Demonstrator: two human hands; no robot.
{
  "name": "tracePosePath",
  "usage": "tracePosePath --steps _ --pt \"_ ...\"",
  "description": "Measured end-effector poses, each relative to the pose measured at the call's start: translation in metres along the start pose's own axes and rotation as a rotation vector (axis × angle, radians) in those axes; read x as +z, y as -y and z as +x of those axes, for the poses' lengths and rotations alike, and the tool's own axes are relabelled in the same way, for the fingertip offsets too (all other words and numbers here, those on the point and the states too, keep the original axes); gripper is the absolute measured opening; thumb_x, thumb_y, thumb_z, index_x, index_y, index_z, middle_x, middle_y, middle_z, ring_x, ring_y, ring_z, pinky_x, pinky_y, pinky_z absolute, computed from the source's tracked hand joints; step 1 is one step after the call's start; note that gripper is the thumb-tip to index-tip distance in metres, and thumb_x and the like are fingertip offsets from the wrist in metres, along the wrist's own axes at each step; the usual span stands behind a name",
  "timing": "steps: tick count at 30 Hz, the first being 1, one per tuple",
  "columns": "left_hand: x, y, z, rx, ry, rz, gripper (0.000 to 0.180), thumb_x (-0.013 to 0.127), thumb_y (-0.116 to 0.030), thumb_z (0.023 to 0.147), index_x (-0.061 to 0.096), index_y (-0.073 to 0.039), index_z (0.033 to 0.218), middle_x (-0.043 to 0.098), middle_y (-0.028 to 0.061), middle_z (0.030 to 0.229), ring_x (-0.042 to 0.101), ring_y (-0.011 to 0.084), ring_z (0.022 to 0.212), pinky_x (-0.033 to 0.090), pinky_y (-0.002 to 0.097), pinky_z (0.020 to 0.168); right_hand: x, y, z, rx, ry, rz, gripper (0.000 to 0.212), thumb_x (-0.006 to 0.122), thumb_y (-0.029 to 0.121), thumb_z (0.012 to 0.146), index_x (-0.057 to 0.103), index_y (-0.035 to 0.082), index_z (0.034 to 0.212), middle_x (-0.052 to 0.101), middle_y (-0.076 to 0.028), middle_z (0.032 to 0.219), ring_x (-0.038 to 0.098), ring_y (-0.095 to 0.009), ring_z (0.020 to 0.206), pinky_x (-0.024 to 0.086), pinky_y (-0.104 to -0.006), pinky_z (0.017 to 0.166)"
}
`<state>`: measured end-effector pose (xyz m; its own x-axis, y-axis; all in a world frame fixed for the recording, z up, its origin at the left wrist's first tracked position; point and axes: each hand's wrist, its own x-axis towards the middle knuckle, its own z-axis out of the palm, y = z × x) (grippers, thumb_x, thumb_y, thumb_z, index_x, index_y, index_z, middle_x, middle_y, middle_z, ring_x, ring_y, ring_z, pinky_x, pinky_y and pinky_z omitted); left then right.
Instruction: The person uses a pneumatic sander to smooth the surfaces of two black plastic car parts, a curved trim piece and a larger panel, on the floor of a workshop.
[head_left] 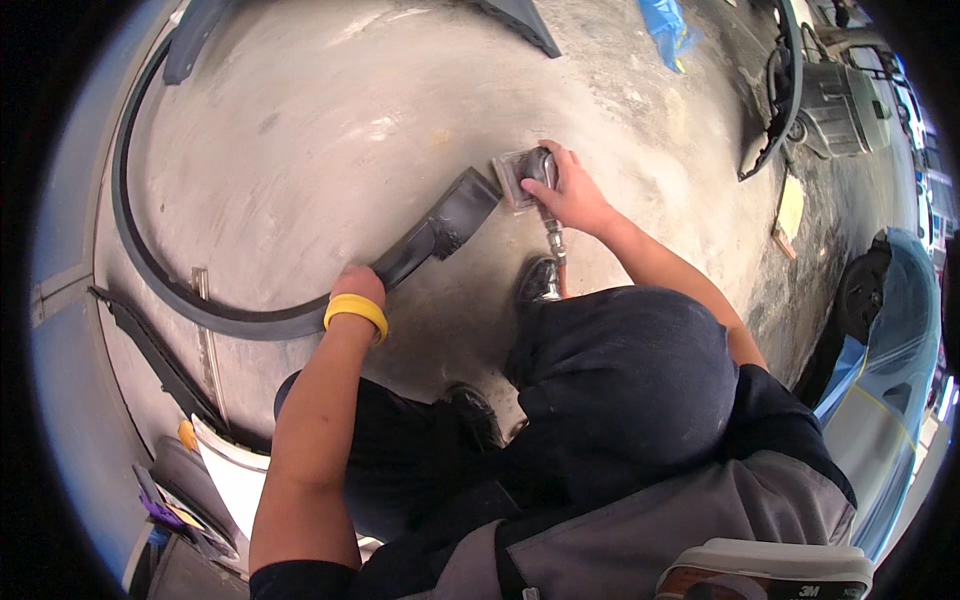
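A long, curved black wheel arch trim (pixel 225 320) sweeps along the left of the floor, its wide end rising towards the middle. My left hand (pixel 358 287), with a yellow band at the wrist, is closed around the trim below that wide end. In my right hand (pixel 572 192) is an air sander (pixel 520 180) with a square, see-through-edged pad. The sander is just to the right of the trim's end; whether they touch I cannot tell. From the sander a metal hose coupling (pixel 556 243) leads down towards my boot (pixel 538 280).
More black trim pieces (pixel 520 22) lie at the top and at the lower left (pixel 160 350). Blue plastic sheeting (pixel 665 30) lies at the top right. A grey wheeled machine (pixel 835 108) stands far right, above a plastic-covered car body (pixel 885 370). A wall (pixel 75 350) runs along the left.
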<state>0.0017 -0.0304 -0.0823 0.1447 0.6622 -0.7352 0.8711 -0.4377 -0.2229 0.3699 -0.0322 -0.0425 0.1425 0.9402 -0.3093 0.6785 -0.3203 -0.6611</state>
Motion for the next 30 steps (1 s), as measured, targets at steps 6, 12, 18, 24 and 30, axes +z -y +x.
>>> tracePosePath --steps 6,12,18,24,30 --pt "-0.029 -0.008 -0.015 0.000 0.037 -0.008 0.029 0.052 -0.019 0.101 0.067 0.000 0.118 0.069 0.0208 0.119 0.069 0.0316 0.112 0.056 0.0381 0.095 0.021 0.021 0.001 -0.081 0.255 -0.126 0.086 0.079 0.041 0.085 0.036 0.002 0.149 0.055 -0.031 0.127 0.061 -0.048 0.116 0.051 -0.0485 0.100" --pt "-0.038 -0.007 -0.024 -0.012 0.045 -0.065 0.027 0.053 -0.018 0.101 0.059 0.000 0.120 0.070 0.0205 0.117 0.069 0.0323 0.112 0.057 0.0387 0.094 0.014 0.046 0.009 0.039 0.238 -0.323 0.075 0.073 0.037 0.091 0.036 0.009 0.151 0.047 -0.032 0.136 0.065 -0.048 0.109 0.055 -0.0493 0.094" --pt "-0.030 0.000 -0.027 0.037 -0.004 -0.105 0.021 0.054 -0.015 0.099 0.057 -0.001 0.115 0.070 0.0208 0.116 0.071 0.0338 0.108 0.057 0.0403 0.093 0.041 0.079 -0.003 -0.248 0.362 -0.413 0.069 0.072 0.038 0.091 0.042 0.014 0.148 0.051 -0.029 0.130 0.066 -0.047 0.104 0.056 -0.0511 0.090" --pt "-0.017 0.007 -0.044 0.080 -0.156 -0.067 0.019 0.057 -0.014 0.095 0.058 -0.003 0.111 0.071 0.0181 0.107 0.072 0.0326 0.101 0.060 0.0403 0.085 0.027 0.088 0.023 -0.211 0.305 -0.440 0.070 0.073 0.040 0.090 0.043 0.019 0.149 0.052 -0.028 0.128 0.066 -0.045 0.104 0.056 -0.0512 0.088" --pt "0.002 0.010 -0.046 0.142 -0.292 -0.093 0.015 0.058 -0.013 0.093 0.060 -0.005 0.105 0.071 0.0162 0.103 0.073 0.0317 0.094 0.061 0.0398 0.080 0.054 0.104 -0.019 -0.267 0.391 -0.427 0.068 0.072 0.035 0.090 0.042 0.019 0.149 0.050 -0.028 0.130 0.066 -0.046 0.100 0.056 -0.0506 0.086"
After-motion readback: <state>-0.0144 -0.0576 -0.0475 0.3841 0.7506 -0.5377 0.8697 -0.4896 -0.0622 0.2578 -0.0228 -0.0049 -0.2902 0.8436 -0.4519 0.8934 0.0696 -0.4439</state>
